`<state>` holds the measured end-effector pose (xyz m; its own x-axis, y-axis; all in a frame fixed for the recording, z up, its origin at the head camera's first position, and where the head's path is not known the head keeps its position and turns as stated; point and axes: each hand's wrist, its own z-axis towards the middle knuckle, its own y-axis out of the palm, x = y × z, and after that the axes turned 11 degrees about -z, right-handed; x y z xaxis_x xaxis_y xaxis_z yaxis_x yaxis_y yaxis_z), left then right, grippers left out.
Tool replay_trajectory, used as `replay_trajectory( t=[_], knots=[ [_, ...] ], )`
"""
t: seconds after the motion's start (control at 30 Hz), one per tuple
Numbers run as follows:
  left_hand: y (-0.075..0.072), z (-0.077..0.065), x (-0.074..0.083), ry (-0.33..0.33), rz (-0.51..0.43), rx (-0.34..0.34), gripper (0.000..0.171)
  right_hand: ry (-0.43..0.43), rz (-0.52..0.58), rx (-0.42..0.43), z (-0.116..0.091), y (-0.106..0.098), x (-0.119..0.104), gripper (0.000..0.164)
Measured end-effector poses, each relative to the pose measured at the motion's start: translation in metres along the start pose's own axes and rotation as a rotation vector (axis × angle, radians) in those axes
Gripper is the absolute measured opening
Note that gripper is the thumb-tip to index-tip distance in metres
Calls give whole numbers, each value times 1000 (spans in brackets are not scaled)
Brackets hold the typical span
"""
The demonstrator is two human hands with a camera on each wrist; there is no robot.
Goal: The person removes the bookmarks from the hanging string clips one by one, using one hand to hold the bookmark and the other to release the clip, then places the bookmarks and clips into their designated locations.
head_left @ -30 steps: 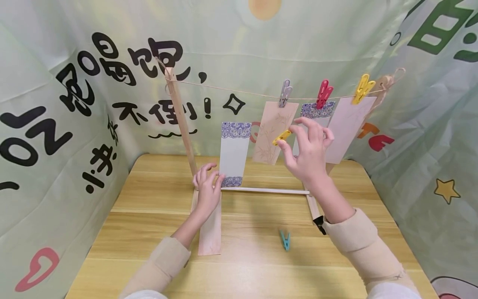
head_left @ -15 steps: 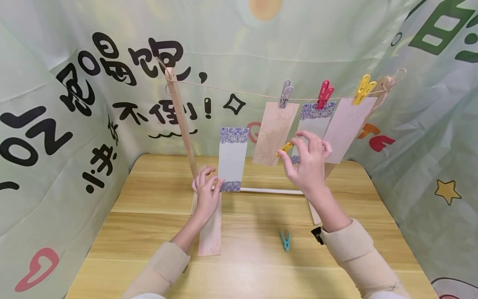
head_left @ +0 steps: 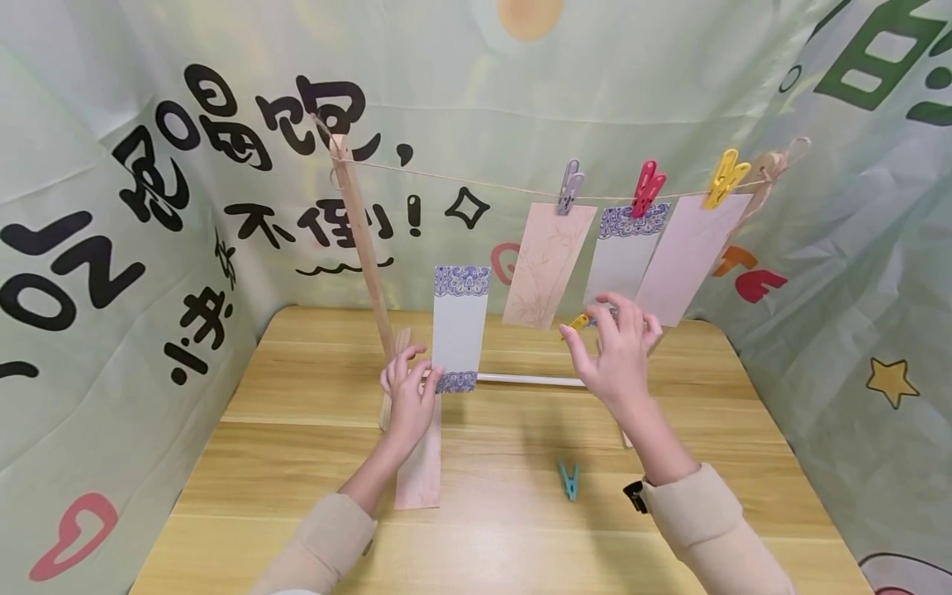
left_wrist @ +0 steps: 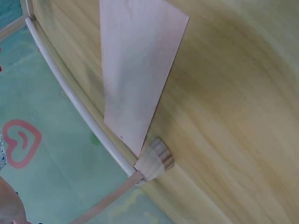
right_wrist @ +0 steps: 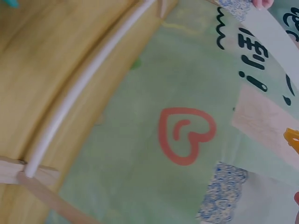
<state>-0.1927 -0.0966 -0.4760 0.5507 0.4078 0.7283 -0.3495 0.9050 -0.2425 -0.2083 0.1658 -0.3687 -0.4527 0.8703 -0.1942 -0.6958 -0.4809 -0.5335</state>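
Observation:
My left hand (head_left: 409, 397) pinches a white card with blue patterned ends (head_left: 459, 335) by its lower left edge, keeping it upright below the string. Between thumb and fingertips of my right hand (head_left: 617, 355) is a yellow clothespin (head_left: 578, 323), which also shows at the edge of the right wrist view. Behind that hand, a second blue-patterned card (head_left: 625, 248) hangs from a red clothespin (head_left: 648, 188). To its left a beige card (head_left: 549, 264) hangs from a grey clothespin (head_left: 570, 188); to its right, a lilac card (head_left: 692, 260) from another yellow one (head_left: 725, 178).
A string (head_left: 461, 178) runs between wooden posts, the left post (head_left: 362, 240) standing behind my left hand. A white rod (head_left: 528, 380) joins them low down. On the table (head_left: 506, 537) lie a pale pink card (head_left: 420, 471) and a teal clothespin (head_left: 569, 481).
My right hand has lowered with the yellow clothespin, further from the string. The card in my left hand has also sunk a little. The hanging cards stay in place.

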Motion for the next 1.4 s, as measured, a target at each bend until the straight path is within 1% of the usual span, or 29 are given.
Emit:
replay_trajectory(
  t=[0.1, 0.27, 0.57, 0.77, 0.93, 1.23, 1.4],
  knots=[
    [0, -4, -3, -5, 3, 2, 10, 9, 12, -18, -8, 1, 4, 50],
    [0, -10, -6, -10, 5, 13, 10, 22, -6, -46, -18, 2, 10, 50],
    [0, -18, -11, 12, 15, 34, 9, 54, -21, -97, -35, 4, 19, 39],
    [-3, -23, -12, -18, 12, 19, 10, 48, -47, -124, -45, 5, 22, 41],
    [-3, -27, -13, -26, 10, 14, 9, 58, -44, -147, -53, 7, 25, 43],
    [-5, -34, -15, -43, 4, 3, 10, 96, -71, -205, -68, 10, 30, 37],
    [-6, -40, -14, -60, 14, 6, 9, 105, -76, -216, -77, 11, 33, 37]
  ],
)
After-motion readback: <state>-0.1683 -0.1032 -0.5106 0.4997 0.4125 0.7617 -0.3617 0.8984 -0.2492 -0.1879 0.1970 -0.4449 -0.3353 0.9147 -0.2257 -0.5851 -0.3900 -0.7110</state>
